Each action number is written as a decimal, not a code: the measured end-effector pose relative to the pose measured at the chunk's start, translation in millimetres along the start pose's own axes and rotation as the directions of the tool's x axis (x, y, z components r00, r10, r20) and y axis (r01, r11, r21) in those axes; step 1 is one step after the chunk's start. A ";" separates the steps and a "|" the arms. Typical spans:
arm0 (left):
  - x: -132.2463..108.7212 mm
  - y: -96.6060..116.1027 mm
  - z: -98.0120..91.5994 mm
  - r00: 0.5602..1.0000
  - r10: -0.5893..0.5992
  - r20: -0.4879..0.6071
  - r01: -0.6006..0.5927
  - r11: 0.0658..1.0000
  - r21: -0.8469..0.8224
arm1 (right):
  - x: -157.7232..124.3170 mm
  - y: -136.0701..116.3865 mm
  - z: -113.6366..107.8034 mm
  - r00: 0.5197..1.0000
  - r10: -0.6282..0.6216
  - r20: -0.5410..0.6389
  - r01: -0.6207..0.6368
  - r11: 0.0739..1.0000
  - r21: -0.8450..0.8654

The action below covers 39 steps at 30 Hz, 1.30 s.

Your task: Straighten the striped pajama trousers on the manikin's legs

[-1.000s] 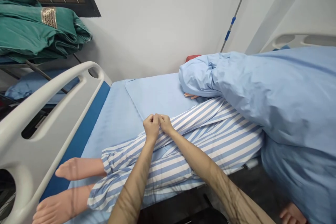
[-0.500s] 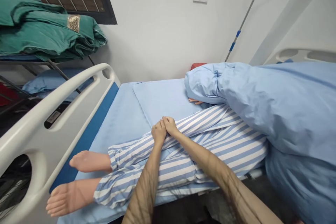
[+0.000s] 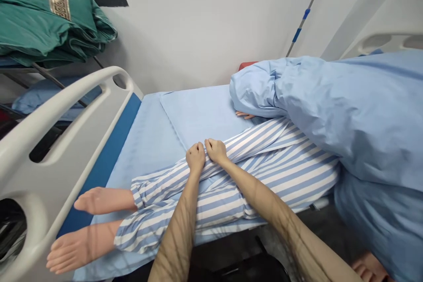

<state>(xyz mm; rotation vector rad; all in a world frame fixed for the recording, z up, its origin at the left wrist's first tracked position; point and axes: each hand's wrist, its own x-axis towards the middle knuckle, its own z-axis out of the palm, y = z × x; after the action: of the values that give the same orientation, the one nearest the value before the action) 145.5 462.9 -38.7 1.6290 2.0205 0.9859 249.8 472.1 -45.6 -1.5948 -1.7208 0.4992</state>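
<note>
A figure with smooth, doll-like feet (image 3: 71, 249) lies on the bed in blue-and-white striped trousers (image 3: 218, 207). My left hand (image 3: 195, 157) is a fist resting at the far trouser leg, around knee height. Close to its right, my right hand (image 3: 216, 150) is also a fist on the same leg, with a narrow gap between the two. No pinched or lifted cloth shows at either fist, though the undersides of the fingers are hidden. Blue bedding (image 3: 313, 105) covers the figure's upper body, and the fingertips of a hand (image 3: 244, 115) poke out from under it.
The bed's white footboard (image 3: 62, 105) rises at left, beside a rack with folded green cloth (image 3: 69, 26). An IV pole (image 3: 306, 15) stands by the wall. Blue sheet (image 3: 194, 110) lies beyond the legs. A black seat (image 3: 254, 269) and skin-coloured fingers (image 3: 368, 269) show at the bottom.
My two fists were pressed together and have drawn slightly apart along the leg. The camera view has tilted down and shifted a little right.
</note>
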 end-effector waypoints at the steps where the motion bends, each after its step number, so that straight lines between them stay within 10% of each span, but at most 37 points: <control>1: 0.0 0.1 0.1 1.000 0.002 0.008 -0.003 1.000 0.003 | -1.5 0.3 3.8 1.000 0.006 0.012 -0.005 0.999 -0.043; 9: -2.1 -2.0 -0.7 1.000 0.012 0.001 -0.012 0.998 -0.060 | 1.3 -5.7 -5.1 0.996 0.013 0.088 -0.001 0.990 -0.143; 18: -4.8 49.7 -15.0 0.999 -0.051 0.005 0.041 0.735 -0.677 | 1.4 -10.2 -8.5 0.993 0.081 0.087 -0.078 0.996 -0.041; 29: -6.3 24.7 22.6 1.000 0.009 -0.006 -0.010 0.985 -0.170 | 9.8 0.9 -9.2 0.996 0.091 0.015 -0.091 0.942 0.322; 39: -9.3 26.5 22.7 1.000 0.010 -0.029 -0.013 0.993 -0.116 | 21.3 -31.6 -75.6 0.978 -0.208 -0.013 0.209 0.971 0.115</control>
<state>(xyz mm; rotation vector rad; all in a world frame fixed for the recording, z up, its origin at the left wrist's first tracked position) 181.6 463.0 -36.9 1.5759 1.9357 1.1147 283.6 473.4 32.0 -1.3153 -1.8006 0.4839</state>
